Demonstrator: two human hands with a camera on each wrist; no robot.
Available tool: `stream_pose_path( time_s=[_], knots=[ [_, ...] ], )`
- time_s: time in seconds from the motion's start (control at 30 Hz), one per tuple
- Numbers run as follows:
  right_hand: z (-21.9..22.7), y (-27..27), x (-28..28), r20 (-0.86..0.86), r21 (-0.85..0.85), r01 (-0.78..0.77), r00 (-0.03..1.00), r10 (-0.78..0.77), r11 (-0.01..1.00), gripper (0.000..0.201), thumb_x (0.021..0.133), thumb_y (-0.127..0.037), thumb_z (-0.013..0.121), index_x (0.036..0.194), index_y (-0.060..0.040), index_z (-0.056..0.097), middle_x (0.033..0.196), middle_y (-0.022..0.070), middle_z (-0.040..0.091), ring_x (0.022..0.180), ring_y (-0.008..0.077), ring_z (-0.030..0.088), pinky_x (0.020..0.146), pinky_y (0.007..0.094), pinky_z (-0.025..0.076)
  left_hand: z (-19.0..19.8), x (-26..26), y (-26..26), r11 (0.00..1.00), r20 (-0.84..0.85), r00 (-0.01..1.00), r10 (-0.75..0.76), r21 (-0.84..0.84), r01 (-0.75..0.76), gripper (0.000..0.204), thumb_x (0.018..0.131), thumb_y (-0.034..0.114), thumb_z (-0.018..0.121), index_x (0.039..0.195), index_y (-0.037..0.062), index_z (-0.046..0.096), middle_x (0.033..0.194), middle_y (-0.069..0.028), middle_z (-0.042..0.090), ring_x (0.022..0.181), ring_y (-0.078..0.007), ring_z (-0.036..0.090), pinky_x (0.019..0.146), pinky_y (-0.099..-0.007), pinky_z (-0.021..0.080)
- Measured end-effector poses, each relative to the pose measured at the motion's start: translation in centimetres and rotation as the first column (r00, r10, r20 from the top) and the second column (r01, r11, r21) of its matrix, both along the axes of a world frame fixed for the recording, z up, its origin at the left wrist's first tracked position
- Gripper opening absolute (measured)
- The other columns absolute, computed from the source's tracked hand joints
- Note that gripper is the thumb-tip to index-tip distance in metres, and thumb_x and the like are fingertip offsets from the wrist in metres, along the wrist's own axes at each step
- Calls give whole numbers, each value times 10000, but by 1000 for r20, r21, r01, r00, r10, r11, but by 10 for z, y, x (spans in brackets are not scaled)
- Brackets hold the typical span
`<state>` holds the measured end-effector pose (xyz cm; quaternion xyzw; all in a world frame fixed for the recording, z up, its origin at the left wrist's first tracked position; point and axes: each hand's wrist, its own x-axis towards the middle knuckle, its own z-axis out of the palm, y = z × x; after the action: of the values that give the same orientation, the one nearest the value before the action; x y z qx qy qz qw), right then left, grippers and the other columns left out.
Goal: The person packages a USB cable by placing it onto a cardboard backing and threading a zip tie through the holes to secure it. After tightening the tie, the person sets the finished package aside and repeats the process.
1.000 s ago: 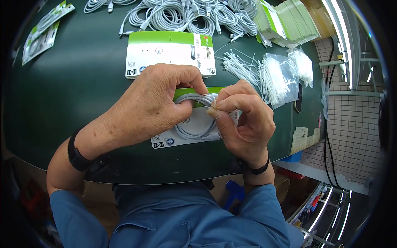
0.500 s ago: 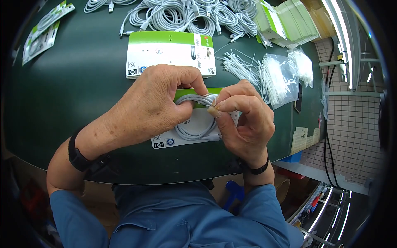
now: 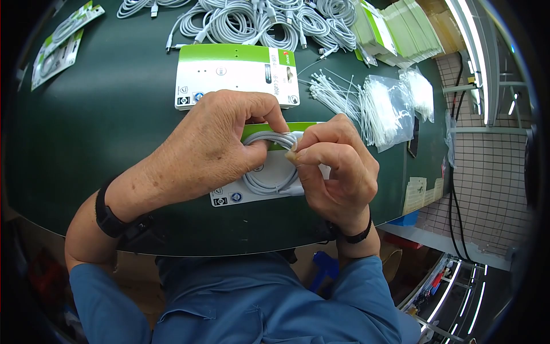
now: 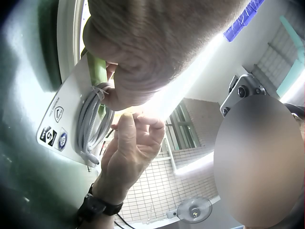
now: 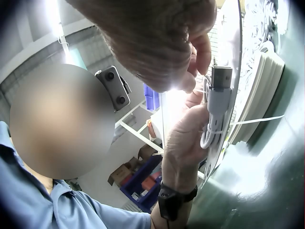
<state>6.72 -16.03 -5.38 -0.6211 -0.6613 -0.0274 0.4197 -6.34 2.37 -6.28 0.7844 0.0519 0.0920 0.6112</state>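
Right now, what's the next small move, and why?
Probably pull the thin white tie snug with the right hand: its loop stands up from the coiled cable, the left hand grips it alongside, and the right fingertips seem to pinch its ends.

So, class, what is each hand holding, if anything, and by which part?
The left hand grips the coiled cable at its top, thumb inside the loop. The right hand is at the cable's upper right; whether it pinches anything cannot be told.
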Motion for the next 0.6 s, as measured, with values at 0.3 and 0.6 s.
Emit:
stream_pose_path(
  time_s=[0.3,0.6],
  knots=[
    [-1,0,-1,-63,-27,11,998,-12,1000,244,825,91,774,972,-53,642,915,119,687,781,175,633,663,288,493,3,0,0,1000,-32,999,-5,-7,5,241,787,-13,639,1015,-2,719,927,-83,744,885,-137,693,828,-291,560],
    [0,2,-6,-131,-30,78,988,-81,997,267,718,114,763,889,-69,672,904,81,687,743,224,625,650,332,480,2,0,0,1000,-17,1000,-11,-16,11,228,791,-5,640,1005,-1,719,914,-83,743,875,-137,695,817,-293,560]
  ],
)
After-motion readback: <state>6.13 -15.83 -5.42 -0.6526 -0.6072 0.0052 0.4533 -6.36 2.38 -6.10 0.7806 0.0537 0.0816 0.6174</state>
